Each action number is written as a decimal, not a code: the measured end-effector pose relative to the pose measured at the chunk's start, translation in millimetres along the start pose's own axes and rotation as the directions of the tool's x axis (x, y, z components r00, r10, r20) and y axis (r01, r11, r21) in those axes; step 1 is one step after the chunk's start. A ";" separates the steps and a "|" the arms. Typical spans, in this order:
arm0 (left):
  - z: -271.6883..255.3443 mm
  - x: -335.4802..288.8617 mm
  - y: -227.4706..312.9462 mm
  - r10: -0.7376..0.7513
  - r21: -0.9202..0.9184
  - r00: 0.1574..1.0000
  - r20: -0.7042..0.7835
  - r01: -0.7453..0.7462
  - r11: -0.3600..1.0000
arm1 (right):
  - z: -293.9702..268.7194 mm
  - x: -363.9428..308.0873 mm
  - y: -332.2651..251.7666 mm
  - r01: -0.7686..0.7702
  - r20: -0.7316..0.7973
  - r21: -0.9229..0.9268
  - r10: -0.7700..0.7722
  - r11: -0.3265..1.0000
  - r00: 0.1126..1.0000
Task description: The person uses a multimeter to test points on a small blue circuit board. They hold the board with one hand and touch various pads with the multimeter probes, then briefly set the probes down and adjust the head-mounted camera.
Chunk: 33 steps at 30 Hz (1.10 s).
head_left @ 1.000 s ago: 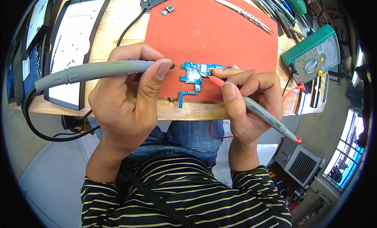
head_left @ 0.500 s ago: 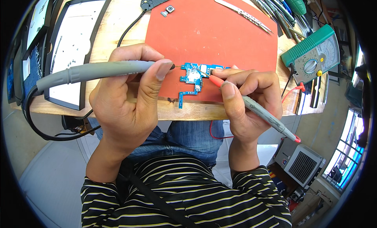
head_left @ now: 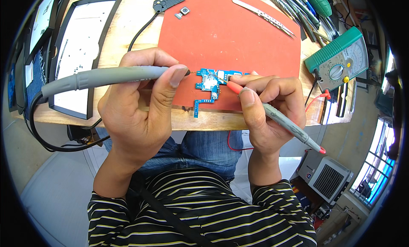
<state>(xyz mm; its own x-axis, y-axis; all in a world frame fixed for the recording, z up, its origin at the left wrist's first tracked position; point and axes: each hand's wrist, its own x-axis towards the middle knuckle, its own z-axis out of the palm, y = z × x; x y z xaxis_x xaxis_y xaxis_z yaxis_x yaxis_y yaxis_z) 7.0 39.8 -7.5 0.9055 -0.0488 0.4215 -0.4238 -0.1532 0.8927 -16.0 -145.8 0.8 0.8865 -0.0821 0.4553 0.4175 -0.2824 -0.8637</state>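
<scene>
My left hand is closed on a grey test probe with a dark cable at its back end. Its thin metal tip touches, or nearly touches, the left edge of a blue phone circuit board. In my right hand, a grey test probe with a red collar slants up to the left, its fine tip at the board's upper middle. My right fingers are also at the board's right end and hide part of it. The L-shaped board is over the front edge of an orange mat.
An analog multimeter with plugged-in leads stands at the right. Tweezers and a small camera module lie on the mat. At the left is a white tray with a black rim. Several tools crowd the back right.
Almost everything is still. My left hand and its probe have shifted very slightly to the right; the right probe's tip has barely moved on the board.
</scene>
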 end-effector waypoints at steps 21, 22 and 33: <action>-0.9 0.0 0.0 0.008 0.014 1.000 0.010 -0.008 1.000 | -3.2 -2.3 -11.2 -0.190 0.041 0.043 0.188 0.981 0.981; -1.0 0.1 0.3 0.011 0.026 1.000 0.013 -0.012 1.000 | -3.0 -2.1 -11.5 -0.185 0.040 0.043 0.184 0.982 0.982; -0.4 0.0 -0.6 0.014 0.013 1.000 0.005 -0.014 1.000 | -3.6 -0.7 -12.1 -0.157 0.072 -0.015 0.158 0.987 0.985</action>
<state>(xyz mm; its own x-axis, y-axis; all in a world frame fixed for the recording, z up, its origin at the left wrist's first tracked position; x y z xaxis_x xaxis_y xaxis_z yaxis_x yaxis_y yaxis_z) 7.3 40.3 -8.0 0.8995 -0.0557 0.4334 -0.4364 -0.1649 0.8845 -22.4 -145.8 11.7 0.9533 -0.0565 0.2967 0.2700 -0.2807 -0.9210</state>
